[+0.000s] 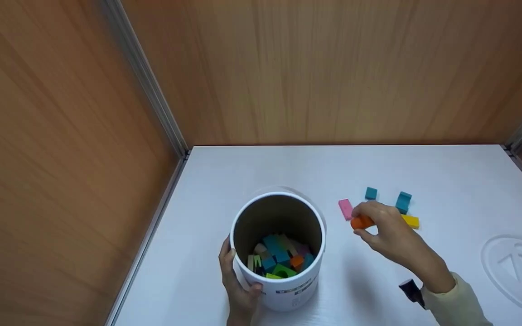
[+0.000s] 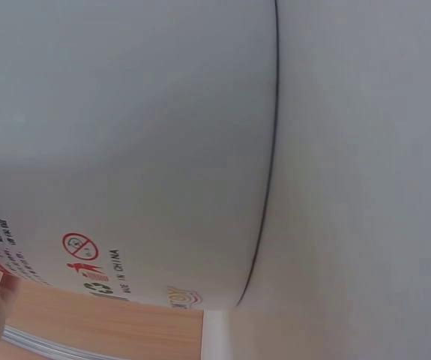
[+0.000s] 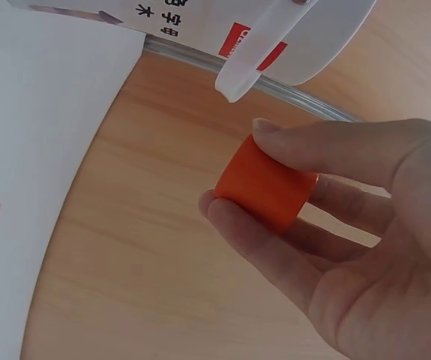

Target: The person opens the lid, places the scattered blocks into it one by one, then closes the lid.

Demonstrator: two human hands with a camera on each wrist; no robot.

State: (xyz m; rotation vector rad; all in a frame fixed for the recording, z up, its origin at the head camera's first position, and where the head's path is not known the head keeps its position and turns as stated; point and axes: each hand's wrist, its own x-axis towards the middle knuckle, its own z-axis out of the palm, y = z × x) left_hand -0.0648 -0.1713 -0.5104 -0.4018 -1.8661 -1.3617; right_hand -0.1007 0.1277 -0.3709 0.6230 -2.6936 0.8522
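My right hand [image 1: 392, 233] pinches an orange cylinder block [image 3: 264, 184] between thumb and fingers, held up to the right of a white bucket [image 1: 290, 296]. My left hand [image 1: 239, 292] holds the bucket's left side near the rim, with the thumb across its front. Inside the upright bucket lie mixed blocks, among them a blue block [image 1: 275, 246], a green block [image 1: 283, 271] and an orange block [image 1: 296, 261]. Printed labels show on the bucket wall [image 2: 125, 187] in the left wrist view, where only part of the left hand appears.
Beyond my right hand, a pink block [image 1: 345, 209], a small teal block [image 1: 371, 193], a curved teal block [image 1: 403, 202] and a yellow block [image 1: 410, 221] lie on the white table [image 1: 188, 253]. Wooden panels [image 1: 333, 72] stand behind and at the sides. An embossed round logo [image 1: 521, 271] is at right.
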